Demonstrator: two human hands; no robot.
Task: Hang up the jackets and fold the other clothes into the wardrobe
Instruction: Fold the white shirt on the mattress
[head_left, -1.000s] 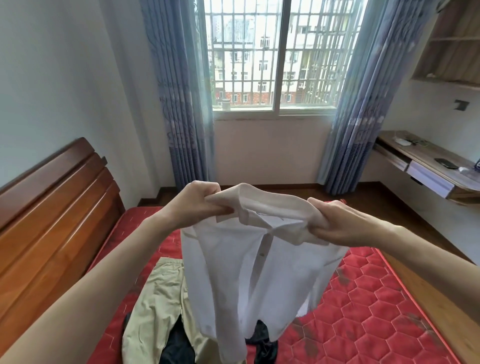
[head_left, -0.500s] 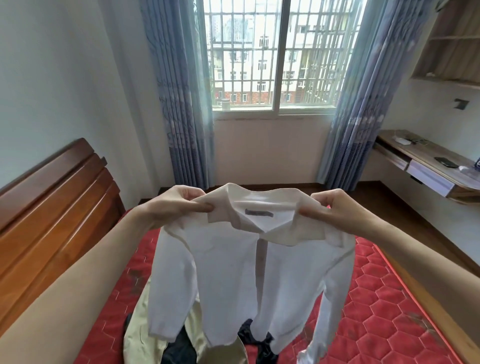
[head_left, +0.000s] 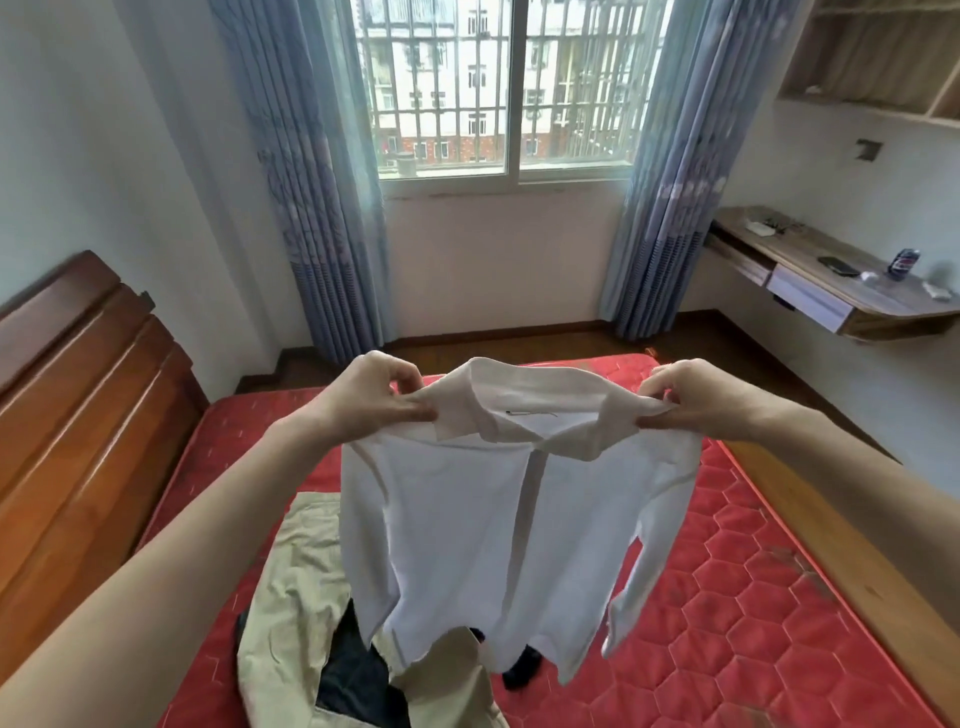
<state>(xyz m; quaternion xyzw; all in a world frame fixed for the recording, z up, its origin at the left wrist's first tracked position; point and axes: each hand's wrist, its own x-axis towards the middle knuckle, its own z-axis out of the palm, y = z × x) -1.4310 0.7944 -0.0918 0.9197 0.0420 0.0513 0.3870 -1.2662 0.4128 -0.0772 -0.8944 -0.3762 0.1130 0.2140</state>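
Head view: I see both hands raised over a red quilted mattress (head_left: 753, 597), holding a white collared shirt (head_left: 498, 530) up by its shoulders. My left hand (head_left: 371, 397) pinches the left shoulder beside the collar, fingers curled onto the cloth; my right hand (head_left: 696, 397) pinches the right shoulder the same way. The shirt hangs spread open, facing me, one sleeve dangling on the right. Below it on the mattress lie beige trousers (head_left: 296, 597) and a dark garment (head_left: 353, 675). A wooden headboard (head_left: 78, 415) stands left; a wall-mounted bench (head_left: 831, 283) with a soda can (head_left: 903, 264) sits right, beneath a barred window (head_left: 498, 83).
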